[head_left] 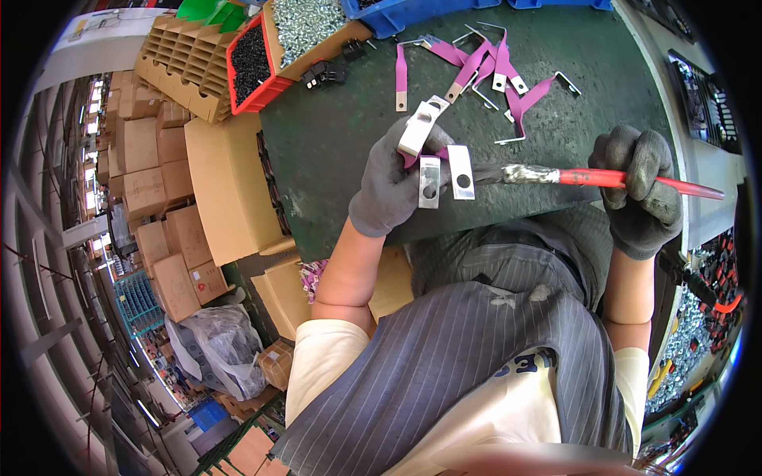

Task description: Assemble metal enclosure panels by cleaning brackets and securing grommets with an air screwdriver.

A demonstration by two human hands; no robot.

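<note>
My left hand (385,186), gloved in grey, has its fingers closed around a small bunch of purple strips, whose pale metal ends (460,170), each with a hole, fan out in front of the glove. To the right, my right hand (641,186) has its fingers curled tight around the red handle of a brush (579,176). The dark bristles point left at the bunch, right beside the nearest ends; whether they touch, I cannot tell. I take the step in hand to be working the brush on those ends; the next move seems to call for a steady left hold with the metal faces turned outward, and a light, level stroke from the right.

Behind the bunch lies the dark green, scuffed tabletop (341,166). Along its far side, left to right, I have a red bin (266,97) of small black parts, a cardboard box (325,47) of silvery fasteners, a few loose black pieces (321,75), a blue bin (389,24) and a loose scatter of more strips (470,70).

Off to my left, brown cartons (143,190) are stacked near a plastic-wrapped bundle (222,349); on my far right, more silvery fasteners (679,357) lie heaped.
</note>
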